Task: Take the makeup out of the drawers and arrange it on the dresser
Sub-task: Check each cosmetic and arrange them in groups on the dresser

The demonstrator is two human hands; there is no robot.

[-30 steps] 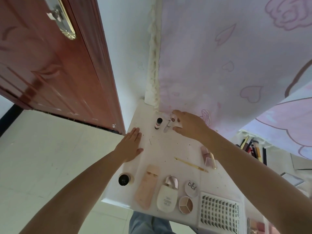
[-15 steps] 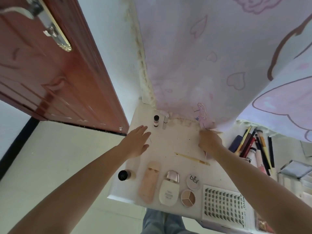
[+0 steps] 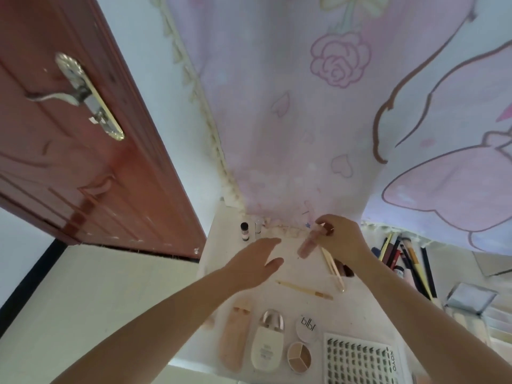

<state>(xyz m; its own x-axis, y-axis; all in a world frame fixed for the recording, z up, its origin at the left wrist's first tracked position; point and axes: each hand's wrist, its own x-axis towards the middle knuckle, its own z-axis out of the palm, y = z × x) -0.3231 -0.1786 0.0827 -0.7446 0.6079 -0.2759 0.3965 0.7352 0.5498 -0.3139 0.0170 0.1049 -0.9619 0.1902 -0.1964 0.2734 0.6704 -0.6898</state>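
Two bare hands work above a white dresser (image 3: 221, 253) scattered with makeup.

The right hand (image 3: 342, 239) pinches a pink tube (image 3: 308, 245) and a pale stick (image 3: 331, 266) above the dresser's back edge. The left hand (image 3: 253, 263) hovers flat, fingers relaxed, grasping nothing.

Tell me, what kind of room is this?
Probably a bedroom corner with a dressing table: a white tabletop strewn with makeup such as a round three-shade powder compact, a reddish-brown wooden door, and a pink cartoon-print fabric hanging.

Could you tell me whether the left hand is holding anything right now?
No, the left hand hovers open over the dresser with straight fingers, while the right hand holds the pink tube.
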